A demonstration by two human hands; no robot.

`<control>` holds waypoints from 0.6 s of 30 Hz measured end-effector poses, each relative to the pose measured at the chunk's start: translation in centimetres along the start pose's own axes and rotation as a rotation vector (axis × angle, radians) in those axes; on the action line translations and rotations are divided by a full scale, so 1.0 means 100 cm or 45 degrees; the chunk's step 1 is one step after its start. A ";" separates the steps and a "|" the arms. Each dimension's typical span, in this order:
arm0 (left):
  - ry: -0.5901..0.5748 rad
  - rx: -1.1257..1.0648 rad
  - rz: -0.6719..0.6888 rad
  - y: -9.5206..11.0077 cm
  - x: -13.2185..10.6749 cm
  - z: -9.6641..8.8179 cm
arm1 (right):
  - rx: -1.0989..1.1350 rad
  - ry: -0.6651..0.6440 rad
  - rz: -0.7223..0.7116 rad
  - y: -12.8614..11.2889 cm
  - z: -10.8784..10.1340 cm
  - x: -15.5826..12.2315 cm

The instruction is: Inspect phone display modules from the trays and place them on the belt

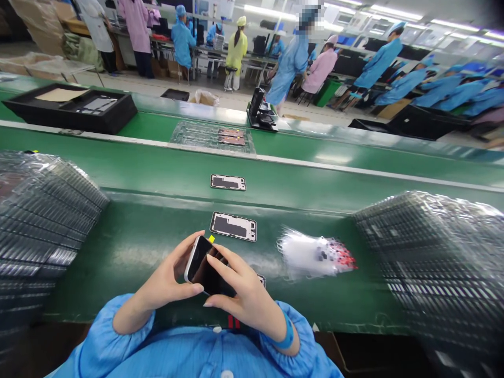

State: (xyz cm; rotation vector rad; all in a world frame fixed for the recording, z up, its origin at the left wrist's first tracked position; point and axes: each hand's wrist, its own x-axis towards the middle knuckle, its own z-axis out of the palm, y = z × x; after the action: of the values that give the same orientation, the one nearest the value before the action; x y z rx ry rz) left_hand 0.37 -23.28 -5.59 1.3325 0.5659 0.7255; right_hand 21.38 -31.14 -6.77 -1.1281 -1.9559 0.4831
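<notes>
Gently, my left fingers [185, 251] and right fingers [232, 268] close around the dark phone [207, 270], held just above the green worktop [129, 247], where a slip off its smooth edge could knock it onto the phone frame [233, 227] lying just ahead.

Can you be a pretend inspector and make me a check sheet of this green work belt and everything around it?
Surface: green conveyor belt.
Job's things: smartphone, silver-edged; two phone frames lie ahead on the belt.
Clutter: clear plastic tray stacks on both sides; blurred white-and-red packet.
Grippers: left hand grips the phone's edge; right hand lies across its face.
Cables: nothing seen.
Surroundings: co-workers in blue gowns beyond the belt.
</notes>
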 end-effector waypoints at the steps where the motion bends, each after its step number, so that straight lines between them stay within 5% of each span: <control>1: -0.004 -0.001 0.002 0.000 0.000 -0.001 | 0.005 0.003 -0.014 -0.001 -0.001 0.001; 18: 0.054 -0.144 -0.068 -0.007 -0.001 -0.001 | -0.071 -0.022 -0.013 -0.006 -0.011 0.011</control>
State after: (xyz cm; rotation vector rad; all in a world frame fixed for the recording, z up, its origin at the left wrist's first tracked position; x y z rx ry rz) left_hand 0.32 -23.34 -6.29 1.1956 0.5837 0.7325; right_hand 21.63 -30.56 -5.19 -1.1514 -2.0001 0.4365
